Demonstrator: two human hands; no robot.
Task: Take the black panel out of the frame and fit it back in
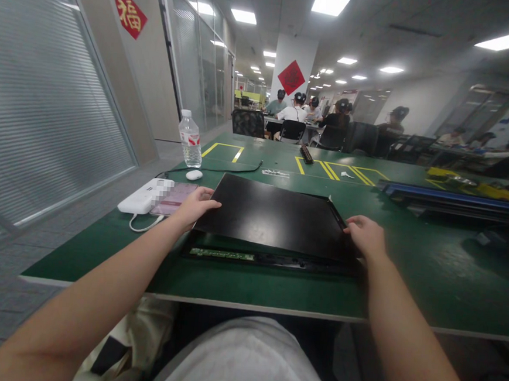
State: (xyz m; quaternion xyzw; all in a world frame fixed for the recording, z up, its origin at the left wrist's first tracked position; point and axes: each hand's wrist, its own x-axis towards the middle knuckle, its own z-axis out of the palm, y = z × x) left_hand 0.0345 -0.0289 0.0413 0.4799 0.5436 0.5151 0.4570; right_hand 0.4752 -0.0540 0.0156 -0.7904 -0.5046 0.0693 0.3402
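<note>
A flat black panel [274, 215] lies in front of me on the green table [427, 286], its near edge raised off a black base whose green circuit strip [227, 254] shows underneath. My left hand [196, 204] grips the panel's left edge, fingers curled over it. My right hand [365, 234] holds the right edge, fingers bent around it.
Left of the panel lie a white power bank [141, 202], a phone [175, 199], a white mouse [194, 175], a black cable and a water bottle [190, 139]. Small parts and a dark strip [306, 154] lie farther back. A blue-black bar [456, 200] is at right. Several people sit at far tables.
</note>
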